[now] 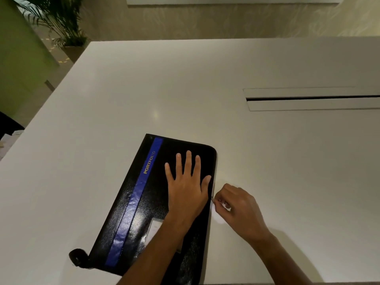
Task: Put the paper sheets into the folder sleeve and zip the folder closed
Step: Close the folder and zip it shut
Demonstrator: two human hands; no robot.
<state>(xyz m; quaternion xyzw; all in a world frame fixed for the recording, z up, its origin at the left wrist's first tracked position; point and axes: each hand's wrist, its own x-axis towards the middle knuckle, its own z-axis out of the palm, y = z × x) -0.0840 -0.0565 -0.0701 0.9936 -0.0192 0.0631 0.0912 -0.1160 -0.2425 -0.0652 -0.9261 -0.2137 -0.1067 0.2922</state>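
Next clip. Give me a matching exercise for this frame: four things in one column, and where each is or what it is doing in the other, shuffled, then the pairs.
1. left hand
2. right hand
3. potted palm
4. long slot

A. pinches the zipper pull at the portfolio folder's right edge
B. stands beyond the table's far left corner
C. lies flat, fingers spread, on the folder cover
D. set into the tabletop, far right

Pairs: 1-C, 2-A, 3-B, 4-D
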